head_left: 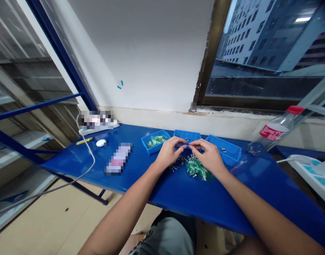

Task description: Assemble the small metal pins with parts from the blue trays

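My left hand (171, 152) and my right hand (208, 154) meet over the blue table (178, 194), fingertips pinched together on a tiny part I cannot make out. Below my right hand lies a pile of small green parts (197, 170), and thin metal pins (175, 167) are scattered under my left hand. Three blue trays stand just beyond: the left tray (155, 141) holds green parts, the middle tray (187, 135) sits behind my fingers, and the right tray (226, 150) holds a few small pieces.
A clear plastic bottle with a red cap (276, 132) stands at the right. A white keyboard-like device (311, 173) lies at the far right. A white oval object (101, 143), a yellow pen (84, 141) and a white cable (90, 156) sit at the left.
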`<state>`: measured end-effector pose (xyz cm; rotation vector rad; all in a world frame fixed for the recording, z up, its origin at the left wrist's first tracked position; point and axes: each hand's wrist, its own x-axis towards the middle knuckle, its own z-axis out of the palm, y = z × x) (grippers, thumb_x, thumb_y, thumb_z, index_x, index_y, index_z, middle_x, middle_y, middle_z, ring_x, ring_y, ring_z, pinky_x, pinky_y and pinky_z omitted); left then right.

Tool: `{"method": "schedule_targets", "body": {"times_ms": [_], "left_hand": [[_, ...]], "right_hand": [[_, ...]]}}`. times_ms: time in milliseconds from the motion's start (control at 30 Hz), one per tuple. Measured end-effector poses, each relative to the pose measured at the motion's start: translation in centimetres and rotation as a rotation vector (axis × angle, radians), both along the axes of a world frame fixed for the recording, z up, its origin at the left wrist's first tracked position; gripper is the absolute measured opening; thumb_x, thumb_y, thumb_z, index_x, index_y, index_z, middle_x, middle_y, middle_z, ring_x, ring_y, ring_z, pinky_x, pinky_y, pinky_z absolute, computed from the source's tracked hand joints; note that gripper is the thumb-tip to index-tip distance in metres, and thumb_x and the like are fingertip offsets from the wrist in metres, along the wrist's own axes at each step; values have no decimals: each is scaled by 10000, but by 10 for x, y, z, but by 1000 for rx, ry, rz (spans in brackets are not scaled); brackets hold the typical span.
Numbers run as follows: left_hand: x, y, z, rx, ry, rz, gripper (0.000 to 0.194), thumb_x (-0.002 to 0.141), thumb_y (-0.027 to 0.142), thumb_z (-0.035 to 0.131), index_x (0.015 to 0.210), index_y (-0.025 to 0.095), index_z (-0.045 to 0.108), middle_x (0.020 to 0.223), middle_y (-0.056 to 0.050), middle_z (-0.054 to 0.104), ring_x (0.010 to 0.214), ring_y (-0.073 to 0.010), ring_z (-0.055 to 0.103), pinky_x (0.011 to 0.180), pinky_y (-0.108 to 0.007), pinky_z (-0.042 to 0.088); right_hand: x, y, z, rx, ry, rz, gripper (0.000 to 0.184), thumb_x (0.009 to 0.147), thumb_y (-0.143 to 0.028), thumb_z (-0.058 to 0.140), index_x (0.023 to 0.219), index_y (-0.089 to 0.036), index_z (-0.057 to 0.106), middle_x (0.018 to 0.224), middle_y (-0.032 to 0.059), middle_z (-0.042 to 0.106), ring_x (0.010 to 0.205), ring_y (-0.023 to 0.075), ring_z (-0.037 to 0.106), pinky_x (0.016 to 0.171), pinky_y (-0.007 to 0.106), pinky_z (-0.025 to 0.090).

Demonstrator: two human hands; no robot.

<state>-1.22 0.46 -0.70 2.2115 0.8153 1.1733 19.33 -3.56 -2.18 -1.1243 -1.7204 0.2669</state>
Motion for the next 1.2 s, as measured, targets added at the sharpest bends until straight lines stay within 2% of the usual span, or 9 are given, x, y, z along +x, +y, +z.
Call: {"method": "schedule_targets", "body": {"times_ms": [133, 200, 300, 433, 533, 600, 767, 1033, 1200], "left_hand": [[2, -5, 1, 73, 98, 164, 290, 1040, 332, 587, 1229, 180, 745, 1058, -101, 774, 920, -222, 728, 888, -372, 590], [4, -7, 0, 19, 101, 143, 311, 1053, 332, 559, 1250, 179, 746, 1089, -96, 797, 924, -228, 748, 889, -367, 591], [6, -9, -1, -59, 60, 52, 290, 1041, 323, 575, 1213, 191, 768, 1183, -82, 800, 1065, -248, 761, 919, -352, 596], [6, -7, -1, -144, -82, 40, 205, 987, 290, 658, 1129, 194, 769, 1124, -76, 816, 1043, -245, 780, 959, -369, 607], [5, -5, -3, -211, -219, 16, 131, 956, 231, 688, 1079, 187, 673, 1049, -85, 819, 1000, -229, 793, 940, -368, 619], [5, -3, -5, -236, -261, 11, 187, 937, 216, 714, 1056, 201, 571, 1014, -80, 816, 990, -224, 795, 909, -359, 623], [4, -4, -8, -193, -133, -32, 275, 911, 215, 735, 985, 226, 471, 987, -40, 800, 889, -196, 790, 837, -321, 613], [0, -3, -11, -45, 125, -9, 231, 895, 222, 741, 965, 223, 522, 932, -4, 746, 854, -182, 746, 786, -278, 562], [1, -4, -5, -49, 60, -62, 201, 935, 234, 707, 1005, 220, 519, 1028, -47, 764, 967, -203, 753, 885, -325, 582]], "right_hand": [[-2, -4, 6, 126, -39, -55, 94, 978, -244, 636, 968, -237, 729, 954, 56, 730, 782, 202, 675, 766, 366, 574], [-4, -6, 6, 158, -63, -39, 102, 979, -225, 621, 959, -237, 720, 954, 61, 717, 782, 202, 665, 762, 365, 571], [-6, -6, 4, 162, -87, 16, 118, 978, -215, 610, 946, -242, 720, 980, 70, 712, 845, 215, 685, 784, 370, 583], [-9, -6, 1, 135, -108, 103, 109, 967, -222, 633, 933, -252, 733, 1033, 71, 750, 1002, 249, 712, 920, 414, 580], [-8, -5, -1, 39, -43, 69, 96, 968, -290, 657, 973, -254, 745, 1026, 57, 777, 915, 239, 730, 885, 411, 591], [-6, -3, -2, -39, 49, 22, 148, 967, -362, 667, 1005, -244, 749, 1001, 62, 777, 821, 225, 724, 799, 388, 605], [-2, 4, -6, -111, 132, 66, 216, 938, -437, 708, 986, -239, 778, 979, 71, 750, 828, 224, 699, 759, 373, 595], [-3, 2, -5, -215, 81, 97, 170, 904, -388, 691, 855, -225, 696, 819, 29, 670, 676, 180, 594, 627, 318, 514], [0, 3, -5, -222, 107, 70, 102, 904, -326, 658, 881, -227, 648, 823, 13, 644, 695, 178, 604, 632, 303, 505]]}}
